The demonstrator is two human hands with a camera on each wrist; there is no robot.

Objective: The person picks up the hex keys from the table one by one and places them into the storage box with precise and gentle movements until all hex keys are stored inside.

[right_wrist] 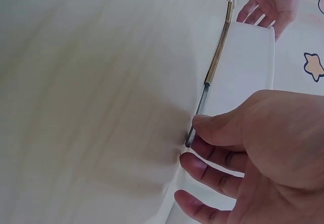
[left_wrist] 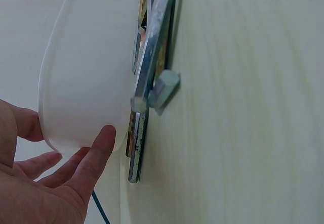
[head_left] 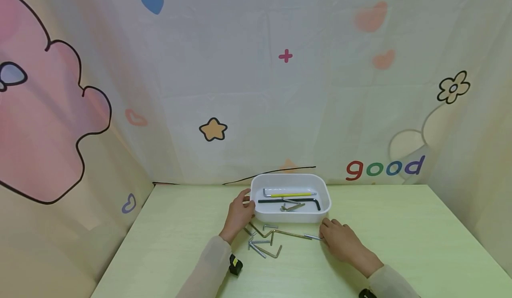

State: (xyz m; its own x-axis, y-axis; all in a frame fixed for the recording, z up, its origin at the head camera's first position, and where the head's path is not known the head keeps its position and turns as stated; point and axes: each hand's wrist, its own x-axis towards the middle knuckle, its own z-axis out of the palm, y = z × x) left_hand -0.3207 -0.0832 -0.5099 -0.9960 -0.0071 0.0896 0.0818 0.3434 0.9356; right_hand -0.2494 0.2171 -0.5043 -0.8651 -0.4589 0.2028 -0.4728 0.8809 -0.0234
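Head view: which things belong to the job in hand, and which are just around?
Likely in the job:
white tray, held by left hand
silver hex key, pinched by right hand
loose hex keys on the table
yellow-sleeved hex key and black hex key, in the tray

Just around:
printed backdrop
black wrist device at left sleeve

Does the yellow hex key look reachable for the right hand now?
Probably yes: the yellow hex key lies uncovered in the open white tray, though the right hand must clear the near wall.
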